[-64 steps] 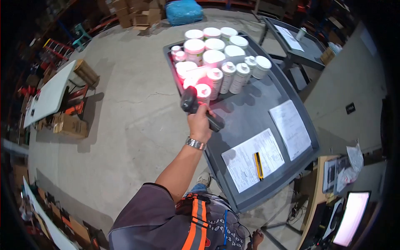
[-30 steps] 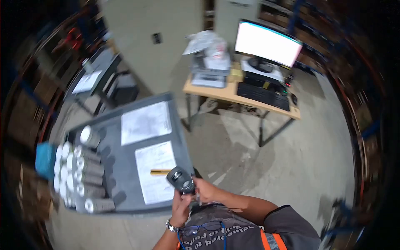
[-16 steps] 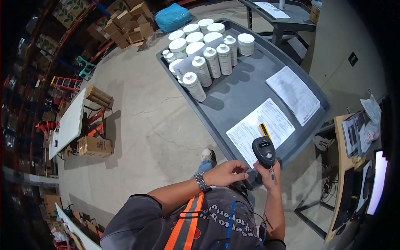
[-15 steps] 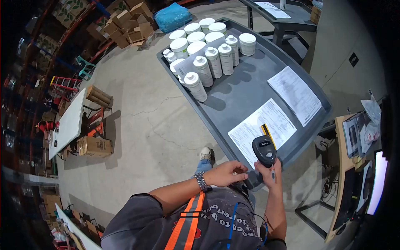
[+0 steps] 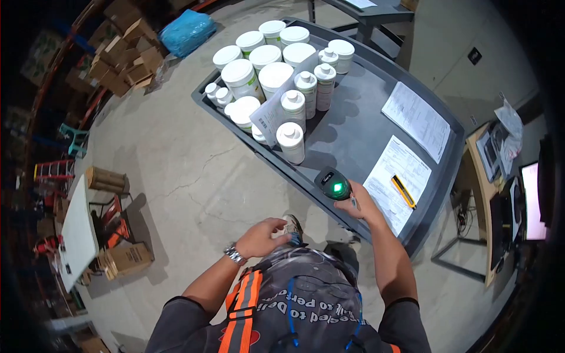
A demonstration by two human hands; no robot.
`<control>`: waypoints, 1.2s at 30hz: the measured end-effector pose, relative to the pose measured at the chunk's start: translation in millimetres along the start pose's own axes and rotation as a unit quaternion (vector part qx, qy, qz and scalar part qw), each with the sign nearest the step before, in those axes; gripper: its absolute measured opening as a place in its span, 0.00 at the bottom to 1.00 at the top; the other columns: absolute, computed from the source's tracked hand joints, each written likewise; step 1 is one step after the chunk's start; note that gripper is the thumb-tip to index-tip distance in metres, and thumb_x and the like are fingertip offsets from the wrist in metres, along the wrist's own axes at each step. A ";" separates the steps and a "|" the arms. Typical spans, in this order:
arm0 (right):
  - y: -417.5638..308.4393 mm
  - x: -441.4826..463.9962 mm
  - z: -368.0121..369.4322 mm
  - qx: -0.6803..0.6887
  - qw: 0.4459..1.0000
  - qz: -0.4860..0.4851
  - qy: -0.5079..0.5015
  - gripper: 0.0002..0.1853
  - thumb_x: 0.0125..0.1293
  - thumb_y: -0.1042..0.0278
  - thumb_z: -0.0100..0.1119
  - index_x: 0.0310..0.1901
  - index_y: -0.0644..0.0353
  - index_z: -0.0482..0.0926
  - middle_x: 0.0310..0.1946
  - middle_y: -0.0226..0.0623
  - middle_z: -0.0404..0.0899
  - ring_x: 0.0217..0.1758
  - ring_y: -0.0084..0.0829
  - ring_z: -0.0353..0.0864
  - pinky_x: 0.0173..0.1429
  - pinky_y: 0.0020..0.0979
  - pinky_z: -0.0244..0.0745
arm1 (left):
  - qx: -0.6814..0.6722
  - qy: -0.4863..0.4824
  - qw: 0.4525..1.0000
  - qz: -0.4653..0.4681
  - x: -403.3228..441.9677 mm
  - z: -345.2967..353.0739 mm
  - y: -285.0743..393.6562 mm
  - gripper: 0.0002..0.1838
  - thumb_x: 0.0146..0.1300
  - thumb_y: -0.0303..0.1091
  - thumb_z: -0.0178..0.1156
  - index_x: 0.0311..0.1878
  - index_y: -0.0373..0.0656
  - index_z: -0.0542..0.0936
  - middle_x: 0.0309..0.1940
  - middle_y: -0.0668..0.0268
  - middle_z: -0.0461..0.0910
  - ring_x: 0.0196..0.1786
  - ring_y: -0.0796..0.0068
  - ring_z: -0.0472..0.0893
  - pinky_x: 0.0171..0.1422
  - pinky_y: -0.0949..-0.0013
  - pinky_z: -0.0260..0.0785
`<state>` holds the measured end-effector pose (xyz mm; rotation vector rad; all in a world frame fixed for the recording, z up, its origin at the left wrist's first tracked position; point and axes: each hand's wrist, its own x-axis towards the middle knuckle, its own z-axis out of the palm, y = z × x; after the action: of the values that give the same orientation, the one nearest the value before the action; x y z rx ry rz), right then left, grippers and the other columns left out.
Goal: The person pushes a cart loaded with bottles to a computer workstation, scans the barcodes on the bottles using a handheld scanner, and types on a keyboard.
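My right hand (image 5: pixel 364 205) grips a black barcode scanner (image 5: pixel 325 175) above the near edge of the grey cart (image 5: pixel 353 138). A green light glows on the scanner. A thin pen-like item (image 5: pixel 354 202) shows between the same fingers. Beyond the scanner, white bottles (image 5: pixel 291 146) stand in a row, with white lidded tubs (image 5: pixel 239 73) behind them. A printed sheet (image 5: pixel 268 120) leans upright between bottles and tubs. My left hand (image 5: pixel 262 237) is in front of my body, fingers apart and holding nothing. On printed paper (image 5: pixel 387 167) lies a yellow-and-black box cutter (image 5: pixel 404 192).
More printed papers (image 5: pixel 419 117) lie at the cart's right side. A desk (image 5: pixel 478 153) with a monitor (image 5: pixel 534 200) stands at right. Leftward are a white folding table (image 5: pixel 79 232), cardboard boxes (image 5: pixel 126 259) and a blue plastic-wrapped bundle (image 5: pixel 187 32).
My right hand has carried the scanner leftward and forward toward the bottles, and its green light has come on. My left hand has moved left, away from the right. The view has shifted.
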<state>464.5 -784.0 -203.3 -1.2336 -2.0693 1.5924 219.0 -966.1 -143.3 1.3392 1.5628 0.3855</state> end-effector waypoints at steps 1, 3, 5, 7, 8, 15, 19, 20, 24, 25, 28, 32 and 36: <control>-2.0 3.1 1.3 -0.003 1.000 0.002 0.003 0.24 0.43 0.68 0.69 0.44 0.66 0.77 0.30 0.41 0.80 0.35 0.36 0.78 0.45 0.33 0.73 | 0.008 0.004 1.000 -0.027 -3.2 -9.8 -9.6 0.29 0.63 0.47 0.62 0.59 0.33 0.75 0.51 0.51 0.80 0.52 0.61 0.80 0.57 0.63 0.72; -4.5 8.4 -0.7 0.004 1.000 0.021 0.011 0.23 0.43 0.68 0.69 0.43 0.67 0.76 0.31 0.42 0.80 0.36 0.36 0.78 0.45 0.34 0.73 | 0.014 0.008 0.998 -0.065 -4.9 -21.6 -27.3 0.29 0.64 0.47 0.62 0.61 0.34 0.74 0.52 0.53 0.80 0.54 0.64 0.80 0.59 0.63 0.72; -5.9 15.0 -7.3 0.012 0.999 0.036 0.017 0.23 0.43 0.68 0.69 0.43 0.67 0.76 0.31 0.43 0.80 0.36 0.37 0.79 0.45 0.34 0.73 | 0.011 0.001 0.998 -0.068 -0.6 -24.3 -37.2 0.29 0.64 0.47 0.62 0.61 0.34 0.74 0.53 0.53 0.80 0.54 0.64 0.80 0.59 0.64 0.72; -10.4 24.4 -14.2 0.039 0.996 0.055 0.052 0.23 0.43 0.67 0.68 0.42 0.68 0.76 0.32 0.45 0.81 0.36 0.39 0.80 0.45 0.35 0.73 | 0.009 -0.008 0.996 -0.085 6.5 -24.2 -34.4 0.30 0.65 0.47 0.62 0.61 0.34 0.73 0.53 0.54 0.80 0.54 0.65 0.80 0.59 0.64 0.71; -9.5 31.6 -17.4 0.045 0.995 0.060 0.059 0.23 0.43 0.67 0.68 0.42 0.68 0.76 0.32 0.45 0.81 0.36 0.39 0.80 0.45 0.35 0.73 | 0.016 -0.016 0.996 -0.084 9.1 -23.2 -31.7 0.30 0.65 0.47 0.62 0.61 0.34 0.73 0.53 0.54 0.80 0.54 0.65 0.80 0.59 0.64 0.71; 16.1 101.7 -42.1 0.049 0.998 0.012 0.038 0.19 0.43 0.69 0.68 0.38 0.66 0.77 0.26 0.37 0.79 0.28 0.29 0.77 0.37 0.31 0.72 | 0.109 -0.002 0.985 -0.132 14.3 -23.2 -16.6 0.33 0.61 0.50 0.63 0.60 0.33 0.74 0.50 0.49 0.80 0.50 0.57 0.82 0.55 0.61 0.74; 15.7 127.6 -57.6 0.084 0.996 0.008 -0.006 0.22 0.41 0.66 0.68 0.41 0.66 0.78 0.29 0.42 0.80 0.34 0.37 0.79 0.42 0.35 0.74 | 0.143 0.019 0.962 -0.231 5.3 -23.4 -20.9 0.35 0.60 0.52 0.63 0.62 0.34 0.73 0.51 0.49 0.80 0.52 0.57 0.82 0.56 0.60 0.74; 11.3 129.5 -63.4 0.069 0.997 0.011 -0.026 0.24 0.40 0.63 0.69 0.42 0.65 0.79 0.33 0.47 0.82 0.38 0.43 0.81 0.46 0.37 0.75 | 0.141 0.024 0.960 -0.239 5.1 -21.0 -21.9 0.35 0.60 0.52 0.63 0.62 0.34 0.73 0.51 0.49 0.80 0.52 0.57 0.82 0.56 0.60 0.74; 20.5 146.5 -70.7 0.061 0.994 -0.016 -0.088 0.24 0.40 0.63 0.70 0.42 0.64 0.79 0.34 0.46 0.82 0.39 0.43 0.82 0.47 0.38 0.75 | 0.102 0.032 0.951 -0.291 8.8 -9.2 -26.0 0.35 0.60 0.52 0.63 0.62 0.34 0.73 0.51 0.49 0.81 0.51 0.58 0.82 0.57 0.60 0.74; 24.6 148.3 -70.1 0.054 0.994 -0.030 -0.085 0.24 0.40 0.63 0.70 0.42 0.63 0.79 0.34 0.46 0.82 0.39 0.44 0.82 0.47 0.38 0.75 | 0.089 0.032 0.950 -0.296 8.8 -4.8 -27.1 0.35 0.61 0.52 0.63 0.62 0.33 0.73 0.50 0.49 0.81 0.51 0.58 0.82 0.57 0.61 0.74; 35.9 149.1 -65.5 0.060 0.994 -0.060 -0.072 0.22 0.40 0.65 0.69 0.41 0.63 0.78 0.30 0.42 0.81 0.35 0.39 0.79 0.44 0.36 0.74 | 0.049 0.023 0.960 -0.275 10.1 3.7 -34.6 0.34 0.61 0.52 0.63 0.61 0.33 0.73 0.49 0.49 0.82 0.50 0.58 0.83 0.56 0.62 0.74; 32.8 151.4 -66.8 0.049 0.995 -0.044 -0.073 0.21 0.40 0.67 0.68 0.39 0.63 0.76 0.28 0.42 0.79 0.32 0.38 0.78 0.42 0.36 0.73 | 0.039 0.020 0.956 -0.292 17.5 1.5 -31.9 0.34 0.61 0.52 0.63 0.61 0.33 0.73 0.48 0.49 0.82 0.50 0.58 0.83 0.56 0.62 0.74; 30.8 150.2 -63.4 0.044 0.996 -0.062 -0.048 0.22 0.39 0.67 0.68 0.39 0.65 0.76 0.30 0.46 0.80 0.34 0.43 0.79 0.44 0.37 0.74 | 0.091 0.033 0.955 -0.282 22.2 -5.5 -20.0 0.33 0.62 0.49 0.63 0.61 0.32 0.73 0.47 0.52 0.83 0.49 0.62 0.83 0.55 0.65 0.74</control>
<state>428.2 -629.0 -249.7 -0.9976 -2.0639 1.6955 205.9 -951.5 -166.4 0.9566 1.9879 -0.0724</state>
